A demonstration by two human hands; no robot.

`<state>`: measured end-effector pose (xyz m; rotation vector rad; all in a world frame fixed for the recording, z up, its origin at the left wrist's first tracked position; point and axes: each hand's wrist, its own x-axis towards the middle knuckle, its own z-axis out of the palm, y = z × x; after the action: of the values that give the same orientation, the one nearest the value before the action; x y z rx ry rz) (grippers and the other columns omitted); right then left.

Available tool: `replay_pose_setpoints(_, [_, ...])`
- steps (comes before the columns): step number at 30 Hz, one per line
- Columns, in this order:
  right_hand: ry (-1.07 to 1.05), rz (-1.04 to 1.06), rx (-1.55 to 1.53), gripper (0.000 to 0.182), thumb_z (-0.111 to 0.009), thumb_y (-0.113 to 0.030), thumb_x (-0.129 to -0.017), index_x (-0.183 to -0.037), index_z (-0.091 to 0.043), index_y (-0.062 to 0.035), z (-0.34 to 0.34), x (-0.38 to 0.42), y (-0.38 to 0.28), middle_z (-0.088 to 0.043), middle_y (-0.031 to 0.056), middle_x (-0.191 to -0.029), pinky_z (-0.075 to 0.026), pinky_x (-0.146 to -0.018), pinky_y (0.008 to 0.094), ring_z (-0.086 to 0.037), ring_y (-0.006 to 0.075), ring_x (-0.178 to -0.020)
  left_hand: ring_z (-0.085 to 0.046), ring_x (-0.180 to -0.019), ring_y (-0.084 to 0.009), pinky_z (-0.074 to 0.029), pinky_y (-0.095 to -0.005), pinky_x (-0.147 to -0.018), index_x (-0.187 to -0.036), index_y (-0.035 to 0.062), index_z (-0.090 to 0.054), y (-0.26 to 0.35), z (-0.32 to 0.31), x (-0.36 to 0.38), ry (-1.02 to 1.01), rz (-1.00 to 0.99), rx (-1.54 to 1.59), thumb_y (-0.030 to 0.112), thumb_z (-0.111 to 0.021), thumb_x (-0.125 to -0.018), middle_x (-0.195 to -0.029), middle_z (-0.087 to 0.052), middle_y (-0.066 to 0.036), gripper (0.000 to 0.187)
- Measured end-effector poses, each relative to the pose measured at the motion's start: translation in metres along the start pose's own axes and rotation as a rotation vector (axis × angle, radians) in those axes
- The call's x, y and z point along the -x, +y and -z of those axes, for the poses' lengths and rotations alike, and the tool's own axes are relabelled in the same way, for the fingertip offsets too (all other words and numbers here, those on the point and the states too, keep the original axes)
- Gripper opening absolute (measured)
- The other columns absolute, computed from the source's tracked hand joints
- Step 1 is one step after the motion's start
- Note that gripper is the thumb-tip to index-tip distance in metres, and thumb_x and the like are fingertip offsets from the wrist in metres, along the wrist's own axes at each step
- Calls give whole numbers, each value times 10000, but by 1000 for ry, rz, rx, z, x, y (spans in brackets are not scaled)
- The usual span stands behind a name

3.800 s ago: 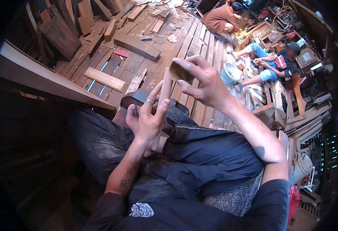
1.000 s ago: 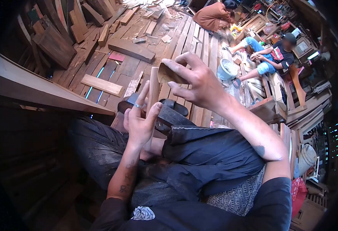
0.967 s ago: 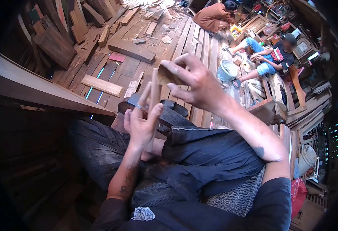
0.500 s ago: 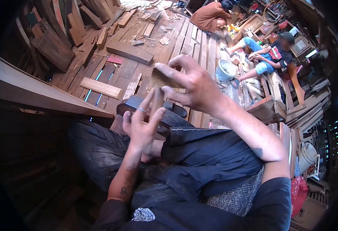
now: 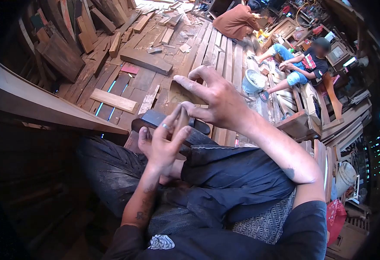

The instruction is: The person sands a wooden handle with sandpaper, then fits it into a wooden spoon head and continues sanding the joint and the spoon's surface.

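In front of my knees, my left hand (image 5: pixel 163 147), with a ring on one finger, is closed around a small brown wooden piece (image 5: pixel 181 120) that points upward. My right hand (image 5: pixel 222 99) comes in from the right, its fingertips dusty. Between its thumb and fingers it pinches a bent brown sheet of sandpaper (image 5: pixel 179 94) with faint dark marks on its face. The right thumb sits right at the top of the wooden piece, where the fingers of both hands meet.
A long pale board (image 5: pixel 55 102) slants past my left side. Offcuts and a thick plank (image 5: pixel 146 60) lie on the slatted floor. A white bucket (image 5: pixel 254 81) stands near a seated person (image 5: pixel 304 65); another person (image 5: pixel 236 21) crouches farther back.
The sandpaper has turned to show more of its face. My left fingers have shifted slightly down and right around the wooden piece. The crouching person has lifted a hand.
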<state>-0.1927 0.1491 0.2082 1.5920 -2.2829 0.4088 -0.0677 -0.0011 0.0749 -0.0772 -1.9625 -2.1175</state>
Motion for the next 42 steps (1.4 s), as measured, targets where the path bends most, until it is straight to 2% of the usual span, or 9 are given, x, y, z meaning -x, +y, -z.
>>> replay_pose_setpoints(3, [-30,-89,-36,600,-779,-284,-915,-1472,-646,-107,2,6,7,-620,182,-1192,-575,-949,447,-649,345,-1119,-696,-1076,-101,-563,-238,-860,-1654,4,-378,-12,5,-7,104,-16,267,96,-684,-1041,-1300,-717,-127,691])
replay_pose_setpoints(8, [8,-2,-25,585,-782,-262,-911,-1441,-646,-54,-5,1,0,-621,187,-1160,-577,-941,446,-656,356,-1083,-677,-966,-76,-545,-226,-825,-1651,-16,-369,-23,-3,1,41,23,52,61,-671,-1051,-1238,-722,-98,676])
replay_pose_setpoints(12, [-6,-13,-5,590,-783,-265,-913,-1442,-641,-45,-4,4,6,-627,187,-1163,-582,-943,441,-659,353,-1090,-649,-911,-50,-499,-181,-771,-1644,-4,-395,-11,-4,-6,146,26,315,88,-690,-1041,-1117,-738,-62,678])
replay_pose_setpoints(18, [-8,-15,-15,580,-771,-252,-926,-1453,-635,-50,0,3,3,-630,171,-1165,-590,-934,444,-666,343,-1082,-651,-982,-65,-524,-221,-860,-1636,29,-431,-12,9,-4,107,79,165,128,-729,-1025,-1271,-699,-100,686])
replay_pose_setpoints(22, [-27,-31,-54,596,-775,-274,-934,-1474,-626,-72,1,4,-3,-633,169,-1172,-596,-919,445,-672,345,-1084,-635,-804,-40,-518,-221,-737,-1599,73,-520,-11,3,-1,167,-100,-37,158,-765,-1001,-1007,-754,-43,651])
replay_pose_setpoints(29, [-58,-60,6,565,-772,-278,-941,-1449,-640,-70,6,4,-6,-634,165,-1168,-610,-889,430,-679,339,-1061,-673,-1068,-97,-505,-243,-964,-1599,-11,-474,-9,11,-3,132,35,107,185,-772,-1011,-1260,-731,-114,688])
replay_pose_setpoints(35, [-48,-20,74,584,-777,-272,-930,-1460,-634,-73,5,4,-4,-636,139,-1151,-624,-872,431,-686,303,-1026,-644,-827,-47,-514,-214,-718,-1591,-26,-478,-9,5,-6,189,-35,275,95,-725,-1016,-1007,-746,-32,637])
replay_pose_setpoints(38, [-56,-23,65,571,-772,-285,-933,-1447,-645,-73,2,2,-10,-633,134,-1155,-628,-835,419,-688,297,-1010,-647,-935,-55,-523,-215,-785,-1631,-21,-407,-12,4,0,99,65,57,56,-676,-1038,-1189,-721,-77,656])
replay_pose_setpoints(42, [-27,4,54,561,-776,-293,-926,-1422,-660,-58,3,0,-12,-629,152,-1157,-613,-846,415,-682,313,-1011,-665,-1070,-85,-489,-237,-964,-1599,-22,-464,-17,4,0,120,84,152,154,-713,-1034,-1293,-716,-112,642])
